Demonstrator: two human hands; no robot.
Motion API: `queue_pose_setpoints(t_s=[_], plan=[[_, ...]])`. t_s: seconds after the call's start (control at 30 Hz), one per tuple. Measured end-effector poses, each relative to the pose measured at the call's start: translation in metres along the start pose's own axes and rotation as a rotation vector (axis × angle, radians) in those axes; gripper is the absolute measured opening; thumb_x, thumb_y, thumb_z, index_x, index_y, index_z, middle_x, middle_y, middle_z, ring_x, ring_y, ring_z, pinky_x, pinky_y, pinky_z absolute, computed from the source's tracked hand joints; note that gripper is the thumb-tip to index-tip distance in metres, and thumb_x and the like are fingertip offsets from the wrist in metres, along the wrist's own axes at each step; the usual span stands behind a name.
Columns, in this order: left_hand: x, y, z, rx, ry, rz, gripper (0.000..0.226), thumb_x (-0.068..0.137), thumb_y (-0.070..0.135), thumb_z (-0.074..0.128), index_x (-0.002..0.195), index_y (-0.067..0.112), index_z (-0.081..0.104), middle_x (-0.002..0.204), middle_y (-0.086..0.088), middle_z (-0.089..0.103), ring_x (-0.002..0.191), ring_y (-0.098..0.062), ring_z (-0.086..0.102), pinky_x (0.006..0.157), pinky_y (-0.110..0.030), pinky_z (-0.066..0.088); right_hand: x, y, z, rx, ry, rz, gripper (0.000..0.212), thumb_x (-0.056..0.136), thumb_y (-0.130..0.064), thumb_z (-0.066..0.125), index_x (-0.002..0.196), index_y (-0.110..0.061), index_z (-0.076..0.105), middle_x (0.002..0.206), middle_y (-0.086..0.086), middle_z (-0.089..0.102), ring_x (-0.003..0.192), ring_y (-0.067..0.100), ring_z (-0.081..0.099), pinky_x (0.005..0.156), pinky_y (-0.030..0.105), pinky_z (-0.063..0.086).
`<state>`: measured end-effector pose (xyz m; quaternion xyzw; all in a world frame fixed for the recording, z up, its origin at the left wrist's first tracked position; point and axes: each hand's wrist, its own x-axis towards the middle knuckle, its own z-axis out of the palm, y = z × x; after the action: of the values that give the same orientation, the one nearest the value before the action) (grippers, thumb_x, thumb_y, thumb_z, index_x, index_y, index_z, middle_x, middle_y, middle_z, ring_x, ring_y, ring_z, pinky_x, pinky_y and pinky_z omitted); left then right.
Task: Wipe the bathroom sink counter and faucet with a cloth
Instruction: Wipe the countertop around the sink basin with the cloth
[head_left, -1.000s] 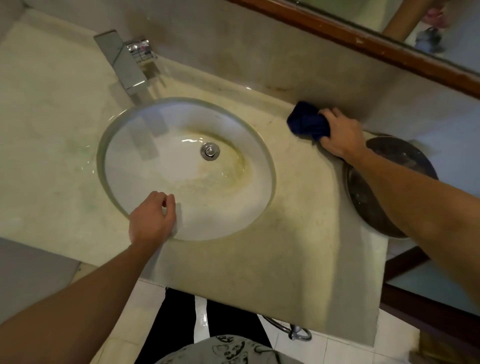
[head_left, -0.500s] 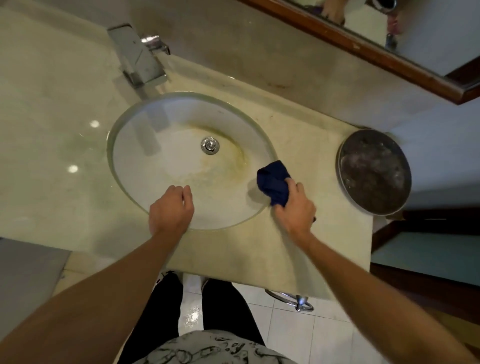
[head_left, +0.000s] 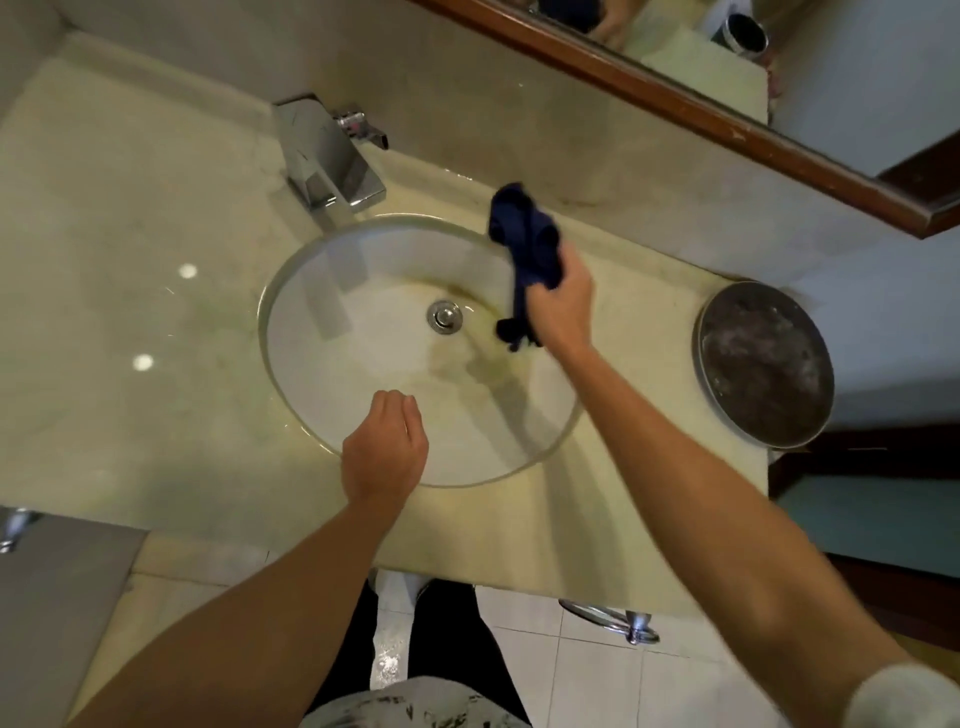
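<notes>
The table (head_left: 130, 312) left of the basin (head_left: 363, 374) lies bare and wide, open to a pass. At the back, the faucet (head_left: 327, 156) stands just behind the basin rim and juts over it, blocking the strip there. Behind it the backsplash wall (head_left: 519, 119) closes the far side, with the mirror frame (head_left: 675, 98) above. On the right, a round dark tray (head_left: 763, 364) fills the table's end; a bare strip runs between it and the basin.

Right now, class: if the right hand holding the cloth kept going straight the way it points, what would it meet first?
The right hand points up-left with the dark blue cloth leading. First would likely be the counter's back ledge just right of the faucet; its height above the sink is unclear.
</notes>
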<state>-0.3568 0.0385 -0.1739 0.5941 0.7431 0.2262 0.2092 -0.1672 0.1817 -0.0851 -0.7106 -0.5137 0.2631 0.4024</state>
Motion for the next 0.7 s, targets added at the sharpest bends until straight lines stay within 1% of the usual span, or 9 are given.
queue_pose_setpoints(t_s=[0.07,0.17,0.23,0.3,0.4,0.5,0.6,0.67,0.7], plan=[[0.001,0.000,0.000,0.020,-0.039,-0.008,0.027,0.107,0.026,0.043,0.086,0.012,0.055,0.086,-0.005,0.055,0.057,-0.037,0.056,0.054,-0.035,0.040,0.036,0.014,-0.028,-0.305,0.029,-0.211,0.043,0.076,-0.015,0.058,0.118,-0.010,0.067,0.105,0.007,0.065,0.087,0.017,0.058,0.073,0.035,0.049],[0.002,0.001,0.002,0.089,-0.106,-0.020,0.026,0.106,0.028,0.046,0.088,0.014,0.058,0.088,-0.004,0.057,0.060,-0.035,0.059,0.057,-0.034,0.036,0.089,0.039,-0.059,-0.728,-0.016,-0.403,0.055,0.075,-0.014,0.062,0.130,-0.015,0.060,0.117,0.013,0.059,0.091,0.028,0.060,0.074,0.038,0.052],[0.003,0.001,0.003,0.117,-0.121,-0.018,0.025,0.106,0.029,0.046,0.088,0.016,0.058,0.087,-0.002,0.057,0.060,-0.032,0.060,0.056,-0.034,0.039,0.115,0.060,-0.069,-0.897,-0.079,-0.424,0.059,0.075,-0.006,0.070,0.133,-0.013,0.058,0.117,0.018,0.056,0.096,0.038,0.059,0.081,0.047,0.051],[0.003,0.000,0.004,0.131,-0.122,-0.020,0.025,0.105,0.029,0.048,0.088,0.016,0.059,0.086,-0.001,0.057,0.060,-0.030,0.060,0.055,-0.035,0.044,0.126,0.083,-0.071,-0.950,-0.157,-0.344,0.060,0.077,-0.002,0.070,0.134,-0.013,0.058,0.117,0.021,0.055,0.099,0.043,0.057,0.086,0.050,0.050],[0.004,-0.002,0.007,0.146,-0.141,-0.028,0.029,0.106,0.032,0.046,0.088,0.016,0.062,0.086,0.001,0.059,0.058,-0.027,0.060,0.055,-0.035,0.049,0.111,0.104,-0.065,-0.863,-0.201,-0.133,0.059,0.080,-0.009,0.065,0.138,-0.013,0.055,0.122,0.022,0.057,0.103,0.045,0.058,0.090,0.050,0.048],[0.003,-0.003,0.008,0.150,-0.155,-0.028,0.036,0.107,0.035,0.039,0.087,0.016,0.062,0.084,0.002,0.058,0.057,-0.027,0.059,0.055,-0.035,0.051,0.071,0.103,-0.063,-0.684,-0.239,-0.062,0.057,0.076,-0.021,0.059,0.133,-0.015,0.060,0.115,0.018,0.060,0.098,0.040,0.062,0.084,0.045,0.050],[0.003,0.000,0.004,0.136,-0.174,-0.042,0.036,0.106,0.036,0.042,0.085,0.014,0.062,0.084,-0.001,0.058,0.061,-0.031,0.061,0.059,-0.038,0.051,0.034,0.083,-0.081,-0.395,-0.362,0.116,0.036,0.083,-0.024,0.064,0.118,-0.019,0.069,0.110,0.009,0.068,0.099,0.027,0.065,0.085,0.037,0.050],[0.003,0.001,0.003,0.126,-0.162,-0.043,0.035,0.106,0.035,0.046,0.080,0.014,0.059,0.081,-0.002,0.057,0.060,-0.034,0.060,0.059,-0.039,0.049,0.013,0.073,-0.097,-0.070,-0.314,0.348,0.014,0.091,-0.013,0.068,0.105,-0.018,0.071,0.100,0.004,0.072,0.094,0.023,0.067,0.082,0.036,0.052],[0.002,0.002,0.003,0.126,-0.146,-0.032,0.037,0.106,0.035,0.045,0.078,0.014,0.057,0.080,-0.003,0.057,0.058,-0.034,0.059,0.057,-0.038,0.049,0.002,0.072,-0.105,0.090,-0.244,0.465,0.013,0.093,-0.012,0.068,0.104,-0.018,0.071,0.100,0.003,0.074,0.095,0.023,0.068,0.082,0.036,0.055]])
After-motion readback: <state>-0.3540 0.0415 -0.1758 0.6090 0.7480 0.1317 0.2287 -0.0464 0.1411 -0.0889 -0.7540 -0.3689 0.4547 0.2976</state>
